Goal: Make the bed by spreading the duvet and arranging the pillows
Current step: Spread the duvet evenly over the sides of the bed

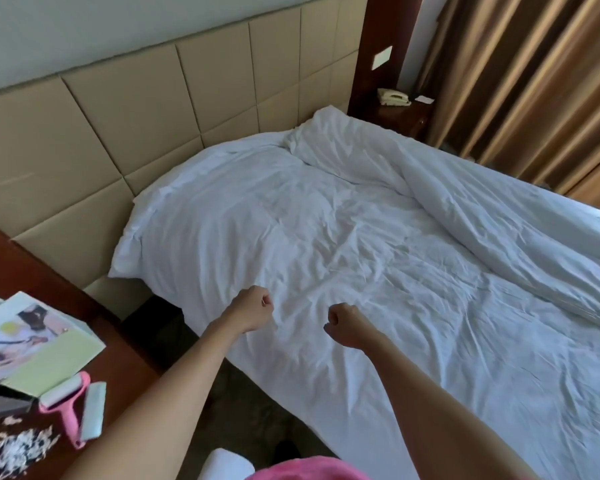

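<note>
- Duvet [343,244] lies white and heavily creased over most of the bed, its near edge hanging down the side closest to the person.
- Left hand [253,308] is curled into a fist just over the near part of the duvet; whether any cloth is pinched inside, I cannot tell.
- Right hand [343,323] is fisted the same way, just beside the left one; grip on fabric is likewise unclear.
- Both forearms reach out from the near bedside, side by side.
- Step in hand, by my reading: the spreading stage, with both hands working the near side of the cover.
- Further out, the far side of the duvet is bunched into a long rolled ridge [499,237] running down the bed toward the curtain [520,81].
- At the head end, a soft mound against the headboard [118,133] is probably a pillow under the cover; no pillow shows in the open.
- Next move likely calls for a firm two-handed hold on an edge, then a pull or shake to flatten that ridge; pillows remain to be arranged.
- Left of the bed, a counter [125,368] carries a pink lint roller [66,403] and a printed box [32,344].
</note>
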Motion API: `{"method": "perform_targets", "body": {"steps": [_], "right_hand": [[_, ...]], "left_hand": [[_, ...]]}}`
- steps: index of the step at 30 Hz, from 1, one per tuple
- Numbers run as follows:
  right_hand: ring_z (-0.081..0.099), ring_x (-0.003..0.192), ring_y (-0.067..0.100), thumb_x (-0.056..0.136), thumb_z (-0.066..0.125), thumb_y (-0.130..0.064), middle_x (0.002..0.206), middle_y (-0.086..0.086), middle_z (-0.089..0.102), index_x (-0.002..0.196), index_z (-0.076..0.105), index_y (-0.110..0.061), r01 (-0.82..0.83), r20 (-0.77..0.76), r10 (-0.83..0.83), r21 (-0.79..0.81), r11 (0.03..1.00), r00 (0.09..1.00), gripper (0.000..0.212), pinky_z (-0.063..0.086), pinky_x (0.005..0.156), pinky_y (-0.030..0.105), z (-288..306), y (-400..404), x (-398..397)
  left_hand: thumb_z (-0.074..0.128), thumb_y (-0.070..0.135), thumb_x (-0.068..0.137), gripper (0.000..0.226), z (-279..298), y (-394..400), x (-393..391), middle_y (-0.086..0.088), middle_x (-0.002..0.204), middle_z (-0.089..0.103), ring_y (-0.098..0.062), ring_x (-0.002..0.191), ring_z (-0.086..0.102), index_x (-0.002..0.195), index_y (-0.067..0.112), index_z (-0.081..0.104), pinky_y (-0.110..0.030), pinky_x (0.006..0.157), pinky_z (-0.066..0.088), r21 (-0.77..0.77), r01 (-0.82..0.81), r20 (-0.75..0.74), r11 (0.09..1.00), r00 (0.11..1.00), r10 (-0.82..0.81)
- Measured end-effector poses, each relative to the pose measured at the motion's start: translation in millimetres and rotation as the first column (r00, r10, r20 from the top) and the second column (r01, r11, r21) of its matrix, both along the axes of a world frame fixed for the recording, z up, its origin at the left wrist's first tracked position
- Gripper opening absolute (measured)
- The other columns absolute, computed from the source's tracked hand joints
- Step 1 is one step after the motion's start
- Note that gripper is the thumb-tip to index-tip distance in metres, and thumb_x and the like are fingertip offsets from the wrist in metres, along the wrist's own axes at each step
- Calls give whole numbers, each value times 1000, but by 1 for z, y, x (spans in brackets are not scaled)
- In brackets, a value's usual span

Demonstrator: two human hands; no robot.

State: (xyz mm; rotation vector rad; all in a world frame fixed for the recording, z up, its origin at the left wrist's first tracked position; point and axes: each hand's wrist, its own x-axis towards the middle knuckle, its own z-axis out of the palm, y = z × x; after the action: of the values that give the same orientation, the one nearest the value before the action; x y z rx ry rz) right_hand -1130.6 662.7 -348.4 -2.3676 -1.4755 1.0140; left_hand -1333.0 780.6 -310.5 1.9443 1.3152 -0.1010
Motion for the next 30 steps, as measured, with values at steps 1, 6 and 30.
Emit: {"method": "perform_targets", "body": {"steps": [1, 6, 30], "right_hand": [[43, 61, 16, 84, 56, -18, 72, -3, 45, 62, 38, -21, 9, 10, -9, 0, 1000, 1000, 29, 36, 57, 27, -1, 12, 1], [40, 59, 15, 83, 54, -17, 72, -3, 44, 62, 37, -21, 139, 48, -137, -32, 990, 989, 28, 34, 54, 27, -7, 66, 9], [41, 61, 17, 82, 52, -13, 65, -2, 47, 63, 39, -19, 630, 86, -625, -36, 776, 776, 24, 31, 51, 27, 13, 222, 59]], "left_hand": [[46, 14, 94, 18, -2, 14, 3, -5, 88, 67, -22, 84, 66, 93, 10, 64, -42, 82, 58, -5, 18, -1, 1000, 1000, -18], [45, 15, 89, 20, -15, 86, 25, -5, 83, 68, -25, 80, 66, 87, 11, 64, -39, 76, 58, -49, 142, 3, 989, 990, -142], [43, 14, 86, 21, -16, 325, 172, -7, 91, 65, -29, 87, 66, 80, 21, 61, -44, 81, 58, -99, 654, 13, 750, 754, -656]]}}
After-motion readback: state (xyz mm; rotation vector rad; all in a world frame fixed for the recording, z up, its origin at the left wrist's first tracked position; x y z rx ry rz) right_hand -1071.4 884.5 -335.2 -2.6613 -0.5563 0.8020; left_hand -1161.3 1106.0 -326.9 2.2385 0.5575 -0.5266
